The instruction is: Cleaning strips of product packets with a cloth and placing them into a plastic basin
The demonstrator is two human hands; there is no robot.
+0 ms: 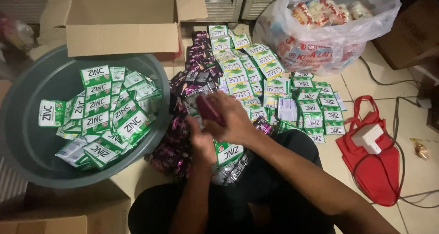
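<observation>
We grip a dark sachet [209, 109] with our right hand [231, 119]; left hand [202, 140] grasps a sachet strip [228, 154] beside the basin [27, 147].

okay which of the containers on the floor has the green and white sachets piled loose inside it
The round grey plastic basin at the left. The open cardboard box behind it shows no sachets, and the clear plastic bag at upper right holds red-and-white packets instead.

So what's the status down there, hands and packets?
Right hand gripping a dark packet. Left hand just below, touching it. Green sachets heaped in the grey basin, more spread on the floor.
</observation>
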